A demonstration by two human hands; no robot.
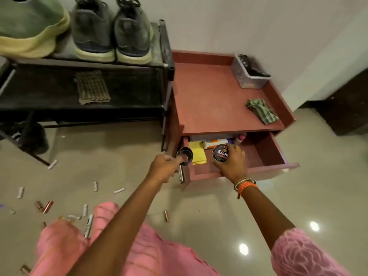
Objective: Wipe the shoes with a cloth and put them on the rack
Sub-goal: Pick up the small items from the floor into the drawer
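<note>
The right hand (pixel 231 164) has its grip round a round black tin (pixel 220 154) held over the open drawer (pixel 274 154). The lid shows upside-down white letters, "herry"; the first part sits under the fingers and the smaller print is too blurred to read. The left hand (pixel 165 168) is clenched round a dark cup-shaped thing (pixel 186 156) at the drawer's left front corner; what it is I cannot tell. A metal handle (pixel 181 176) shows just below that hand.

Inside the drawer lie a yellow cloth (pixel 197 155), a white bottle with an orange patch (pixel 215 144) and a pink-capped bottle (pixel 241 138), their labels unreadable and their far ends hidden under the worktop (pixel 211 100). That red worktop has a raised rim on three sides; a clear tub (pixel 249 74) stands in its far right corner and a crumpled green checked cloth (pixel 261 110) lies near its right edge, with bare surface between.

The black rack (pixel 163 62) stands touching the cabinet's left side. On its top shelf sit a pair of grey shoes (pixel 111 30), heels toward the camera, beside a green shoe with a yellow sole (pixel 29 26), cut off by the frame. A folded checked cloth (pixel 92 87) lies on the shelf below. Small tubes (pixel 47 207) are scattered on the tiled floor (pixel 119 148) to the left; the floor to the right is open.
</note>
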